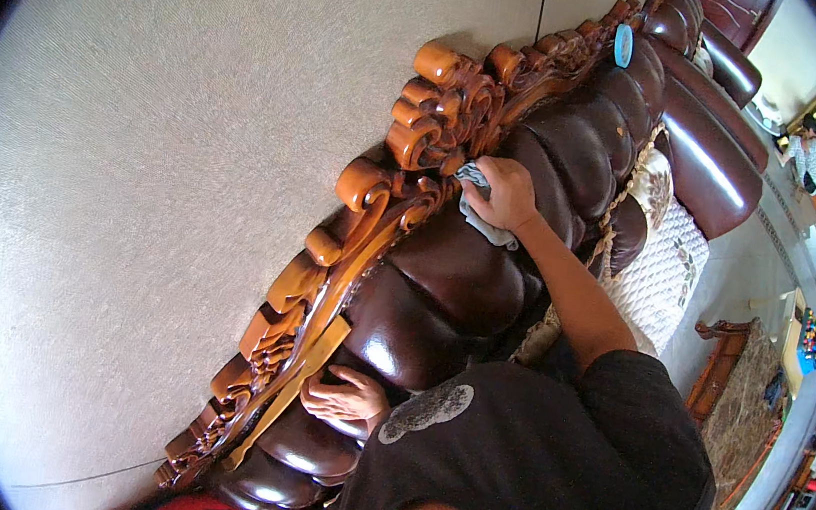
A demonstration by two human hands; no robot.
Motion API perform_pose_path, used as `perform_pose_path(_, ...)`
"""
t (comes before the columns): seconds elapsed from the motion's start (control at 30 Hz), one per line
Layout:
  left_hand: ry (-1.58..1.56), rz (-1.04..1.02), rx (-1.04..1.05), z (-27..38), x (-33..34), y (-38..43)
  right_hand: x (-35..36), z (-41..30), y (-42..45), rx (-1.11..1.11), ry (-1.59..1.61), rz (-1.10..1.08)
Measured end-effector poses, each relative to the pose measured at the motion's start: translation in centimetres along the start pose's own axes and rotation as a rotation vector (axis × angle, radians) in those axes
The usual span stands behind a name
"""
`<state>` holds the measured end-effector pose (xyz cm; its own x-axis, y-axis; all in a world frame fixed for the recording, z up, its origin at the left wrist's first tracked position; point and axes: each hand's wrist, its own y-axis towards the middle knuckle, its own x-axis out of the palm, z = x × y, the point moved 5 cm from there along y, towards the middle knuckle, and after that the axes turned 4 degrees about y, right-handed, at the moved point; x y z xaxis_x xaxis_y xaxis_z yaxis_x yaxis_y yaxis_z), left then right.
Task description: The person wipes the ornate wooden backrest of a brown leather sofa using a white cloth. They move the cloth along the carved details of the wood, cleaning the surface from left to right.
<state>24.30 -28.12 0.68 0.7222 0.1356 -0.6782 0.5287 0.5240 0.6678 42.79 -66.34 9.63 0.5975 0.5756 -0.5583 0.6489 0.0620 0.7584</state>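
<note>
My right hand (507, 192) grips a crumpled grey cloth (488, 226) and presses it where the carved wooden crest (436, 111) meets the dark brown leather backrest (443, 282) of a sofa. Part of the cloth hangs over the leather below my fingers. Lower down, my left hand (346, 397) rests against the backrest with its thumb apart from loosely curled fingers. Its fingertips lie beside a flat yellowish wooden strip (299, 379) along the crest; whether they touch it I cannot tell.
A textured beige wall (144, 187) stands behind the crest. Farther along the backrest sits a light blue round object (623, 45). Right of me are a quilted seat cover (666, 273), a padded armrest (712, 169) and a marble-topped table (746, 399). Another person (808, 157) is across the room.
</note>
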Motion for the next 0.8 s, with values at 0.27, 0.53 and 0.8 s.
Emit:
perform_pose_path(0.27,0.021,-0.030,-0.048,-0.3,0.2,0.0,0.0,0.4,0.4,0.001,0.057,-0.076)
perform_pose_path(0.53,0.051,-0.044,-0.045,1.2,-2.0,1.0,0.2,0.8,0.3,-0.101,0.132,-0.096)
perform_pose_path(0.8,-0.289,0.228,0.171,15.1,-6.4,-3.1,0.5,1.9,-0.5,-0.205,0.359,-0.163)
